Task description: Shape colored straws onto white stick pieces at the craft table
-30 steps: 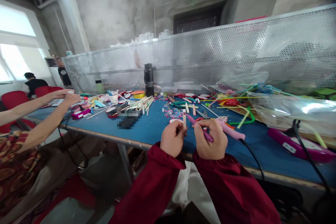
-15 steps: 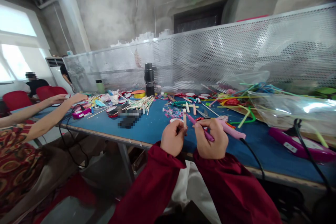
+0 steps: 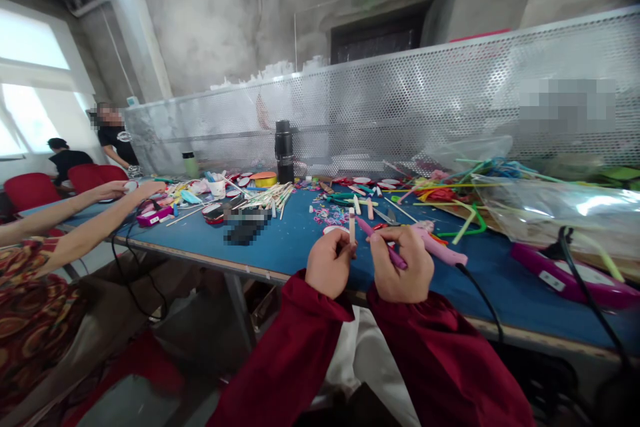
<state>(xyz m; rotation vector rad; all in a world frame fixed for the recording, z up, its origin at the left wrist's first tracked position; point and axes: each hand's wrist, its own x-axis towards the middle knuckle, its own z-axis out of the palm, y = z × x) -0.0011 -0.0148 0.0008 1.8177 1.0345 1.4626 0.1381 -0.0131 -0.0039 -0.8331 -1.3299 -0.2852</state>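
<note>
My left hand point(image 3: 329, 265) is closed around a small pale stick point(image 3: 352, 225) that stands upright from between thumb and fingers. In my right hand point(image 3: 404, 265) is a slim purple pen-like tool point(image 3: 398, 258), its tip slanting up and left close beside the stick. Whether the tip touches the stick I cannot tell. Beside my right hand lies a pink handpiece point(image 3: 447, 250) with a black cord. Past my hands are scissors point(image 3: 389, 217), tiny coloured rings point(image 3: 330, 215) and two short pale pegs point(image 3: 370, 208).
A blue table point(image 3: 295, 247) runs across, with a perforated metal screen point(image 3: 370, 113) behind it. A black bottle point(image 3: 285, 153) and bundled sticks point(image 3: 270, 197) stand left of centre. At right lie a purple device point(image 3: 570, 277) and plastic bags point(image 3: 575, 213). A co-worker's arms point(image 3: 95, 220) reach in from the left.
My hands, the pale stick and the purple tool have hardly moved. In the far left background, a standing person in black has come further into view.
</note>
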